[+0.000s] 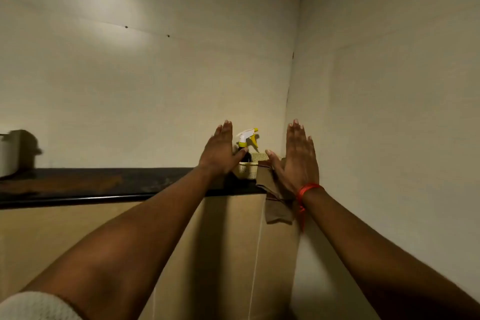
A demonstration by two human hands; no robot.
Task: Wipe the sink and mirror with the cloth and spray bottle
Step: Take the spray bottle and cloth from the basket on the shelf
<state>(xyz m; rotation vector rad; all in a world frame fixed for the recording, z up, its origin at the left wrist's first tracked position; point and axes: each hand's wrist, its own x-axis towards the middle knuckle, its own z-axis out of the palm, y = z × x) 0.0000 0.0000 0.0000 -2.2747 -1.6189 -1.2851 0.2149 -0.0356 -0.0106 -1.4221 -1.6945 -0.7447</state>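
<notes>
A spray bottle (pixel 247 139) with a white and yellow trigger head and a dark body stands in a small cream basket (pixel 248 169) on a dark ledge, in the corner of two walls. A brown cloth (pixel 272 200) hangs over the ledge's edge just right of the basket. My left hand (pixel 220 151) is raised flat with fingers together, just left of the bottle, its thumb in front of the bottle's dark body. My right hand (pixel 298 157) is raised flat to the right of the basket, partly in front of the cloth, holding nothing. No sink or mirror is in view.
The dark ledge (pixel 104 184) runs left from the corner above tan panels. A grey object (pixel 9 154) sits at the ledge's far left. Plain walls rise behind and to the right. A red thread circles my right wrist (pixel 307 189).
</notes>
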